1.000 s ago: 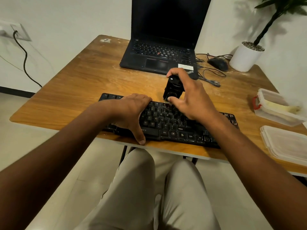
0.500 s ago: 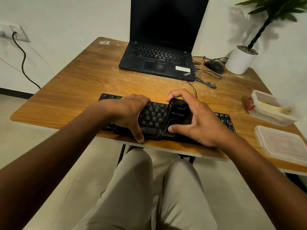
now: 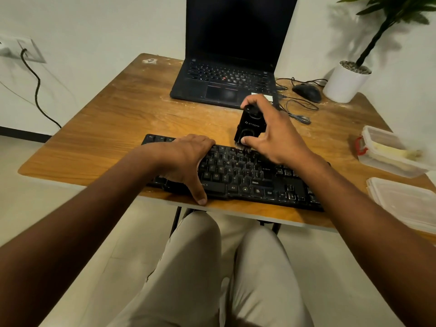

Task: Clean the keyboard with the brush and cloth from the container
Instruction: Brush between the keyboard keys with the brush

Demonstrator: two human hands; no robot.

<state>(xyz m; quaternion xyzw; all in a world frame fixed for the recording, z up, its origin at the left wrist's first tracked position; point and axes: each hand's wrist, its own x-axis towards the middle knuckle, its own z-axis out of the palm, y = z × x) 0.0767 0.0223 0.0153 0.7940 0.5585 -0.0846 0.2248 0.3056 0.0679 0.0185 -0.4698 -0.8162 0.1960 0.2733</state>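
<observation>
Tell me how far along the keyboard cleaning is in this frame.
Done: the container is open, its lid beside it, and the brush is out. In hand: the right hand grips the brush, bristles at the keyboard's top row, while the left hand steadies it. Left: the cloth, apparently in the container, so wiping hasn't begun.

bare table [image 3: 122, 128] left of keyboard [image 3: 247, 175], laptop [image 3: 226, 79] behind

laptop [image 3: 226, 76], mouse [image 3: 306, 92], potted plant [image 3: 345, 81] — wooden table [image 3: 118, 128].
</observation>
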